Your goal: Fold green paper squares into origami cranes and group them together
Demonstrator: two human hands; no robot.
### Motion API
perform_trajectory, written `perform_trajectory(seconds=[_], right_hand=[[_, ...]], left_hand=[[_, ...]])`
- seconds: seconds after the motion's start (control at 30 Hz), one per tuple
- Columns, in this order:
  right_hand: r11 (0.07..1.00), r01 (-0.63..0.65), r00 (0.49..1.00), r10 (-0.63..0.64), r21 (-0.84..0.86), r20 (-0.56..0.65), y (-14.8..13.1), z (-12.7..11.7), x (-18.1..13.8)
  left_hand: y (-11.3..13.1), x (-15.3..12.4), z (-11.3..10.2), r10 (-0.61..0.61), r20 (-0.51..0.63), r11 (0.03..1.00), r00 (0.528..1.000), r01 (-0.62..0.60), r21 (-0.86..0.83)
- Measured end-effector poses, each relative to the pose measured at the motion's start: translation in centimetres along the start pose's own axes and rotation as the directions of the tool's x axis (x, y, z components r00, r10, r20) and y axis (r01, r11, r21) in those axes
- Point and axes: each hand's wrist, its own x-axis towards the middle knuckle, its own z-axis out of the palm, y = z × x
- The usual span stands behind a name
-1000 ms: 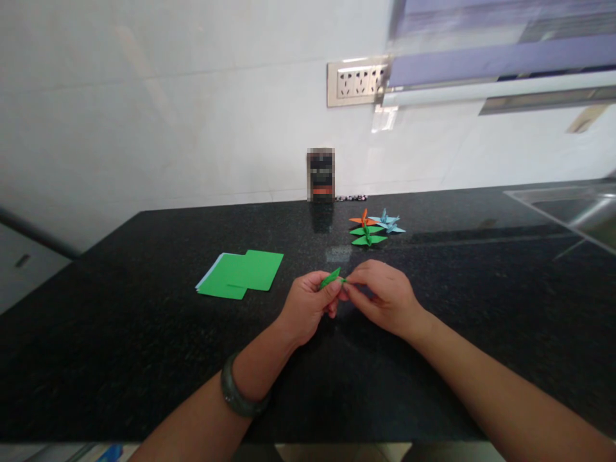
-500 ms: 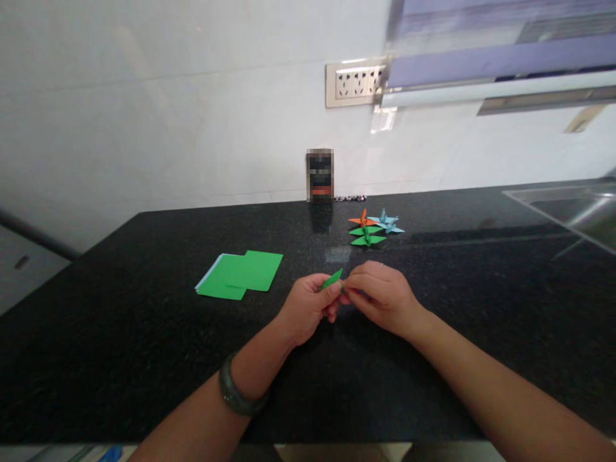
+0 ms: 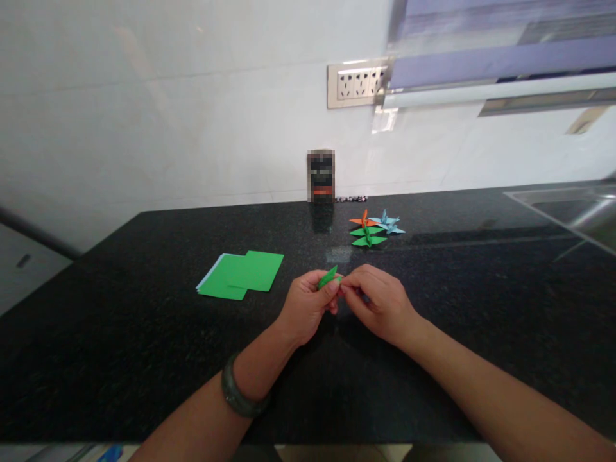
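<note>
A small folded green paper piece [image 3: 328, 278] is pinched between both hands just above the black countertop [image 3: 120, 333]. My left hand [image 3: 307, 306], with a dark bangle on its wrist, grips the piece from the left with closed fingers. From the right, the fingertips of my right hand [image 3: 380, 300] pinch its end. Most of the piece is hidden by the fingers.
A stack of green paper sheets [image 3: 240, 274] lies to the left. Finished paper cranes [image 3: 373, 228], orange, blue and green, sit further back. A small dark box [image 3: 320, 176] stands against the wall under a socket strip [image 3: 357, 83]. A steel sink [image 3: 572, 208] is at the right.
Both hands stay together in nearly the same spot; the fingers have shifted slightly on the green piece, whose tip now points a little more upward.
</note>
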Motion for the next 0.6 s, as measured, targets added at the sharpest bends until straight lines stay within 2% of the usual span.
perform_trajectory(seconds=[0.3, 0.6], right_hand=[[0.999, -0.036, 0.999, 0.036, 0.001, 0.001, -0.29, 0.07, -0.09], [1.0, -0.023, 1.0, 0.022, 0.008, 0.007, -0.14, 0.34, -0.15]], left_hand=[[-0.14, 0.06, -0.07, -0.001, 0.008, 1.0, 1.0, 0.001, -0.022], [-0.09, 0.09, -0.32, 0.034, -0.033, 0.996, 0.999, -0.031, 0.082]])
